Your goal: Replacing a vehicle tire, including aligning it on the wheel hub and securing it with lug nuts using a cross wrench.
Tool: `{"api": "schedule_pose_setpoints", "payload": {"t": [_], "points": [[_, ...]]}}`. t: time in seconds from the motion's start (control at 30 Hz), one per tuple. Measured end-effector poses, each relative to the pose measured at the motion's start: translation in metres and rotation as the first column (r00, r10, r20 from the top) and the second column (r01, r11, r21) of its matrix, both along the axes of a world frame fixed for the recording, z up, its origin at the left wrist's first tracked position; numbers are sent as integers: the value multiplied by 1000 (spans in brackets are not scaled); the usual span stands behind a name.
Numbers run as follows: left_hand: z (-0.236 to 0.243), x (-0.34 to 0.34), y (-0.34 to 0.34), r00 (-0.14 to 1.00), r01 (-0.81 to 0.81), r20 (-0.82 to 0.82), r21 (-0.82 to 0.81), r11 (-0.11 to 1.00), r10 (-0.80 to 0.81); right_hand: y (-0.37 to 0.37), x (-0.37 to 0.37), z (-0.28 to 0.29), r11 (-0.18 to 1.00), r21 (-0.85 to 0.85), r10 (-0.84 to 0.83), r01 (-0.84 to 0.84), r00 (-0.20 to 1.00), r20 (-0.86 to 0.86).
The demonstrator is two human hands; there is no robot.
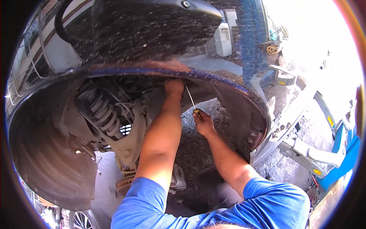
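Note:
The dark wheel arch point(45, 129) of a raised vehicle surrounds both of my arms. My left hand point(173, 87) reaches up under the arch's upper lip beside the top of a long thin metal shaft; its fingertips are hidden. My right hand point(203, 123) grips the yellow handle point(197, 112) of that shaft, apparently a screwdriver, which points up toward my left hand. Left of my left arm are the coil spring point(105, 114), the suspension knuckle point(129, 152) and a rusty brake disc point(125, 185).
The glossy dark fender point(145, 38) arches overhead. At the right stands a blue lift post point(349, 156) with a grey lift arm point(312, 160). A wheel with tyre point(91, 221) lies low at the left, near the dusty floor point(106, 191).

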State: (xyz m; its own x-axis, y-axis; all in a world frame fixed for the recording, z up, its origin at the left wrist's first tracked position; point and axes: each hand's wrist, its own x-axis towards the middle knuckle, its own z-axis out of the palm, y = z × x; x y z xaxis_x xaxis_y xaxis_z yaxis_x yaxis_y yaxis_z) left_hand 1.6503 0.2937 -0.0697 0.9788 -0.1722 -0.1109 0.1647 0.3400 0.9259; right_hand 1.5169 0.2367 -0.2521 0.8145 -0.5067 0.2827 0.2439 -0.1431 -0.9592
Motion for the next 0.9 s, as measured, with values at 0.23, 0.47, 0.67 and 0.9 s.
{"api": "schedule_pose_setpoints", "payload": {"t": [0.23, 0.47, 0.67, 0.9], "points": [[-5, 20, -1, 999, 2, 38, 13, 1000, -2, -6, 45, -11, 982, -175, -47, 74, 987, 155], [-5, 23, 11, 999, 7, 50, 45, 999, -9, -6, 70, -39, 972, -204, -88, 119, 984, 157], [-15, 24, 23, 998, 13, 57, 58, 998, -17, -8, 86, -54, 942, -302, -69, 149, 963, 259], [-26, 22, 34, 998, 14, 59, 66, 998, -18, -9, 97, -63, 929, -311, -93, 200, 940, 328]]}}
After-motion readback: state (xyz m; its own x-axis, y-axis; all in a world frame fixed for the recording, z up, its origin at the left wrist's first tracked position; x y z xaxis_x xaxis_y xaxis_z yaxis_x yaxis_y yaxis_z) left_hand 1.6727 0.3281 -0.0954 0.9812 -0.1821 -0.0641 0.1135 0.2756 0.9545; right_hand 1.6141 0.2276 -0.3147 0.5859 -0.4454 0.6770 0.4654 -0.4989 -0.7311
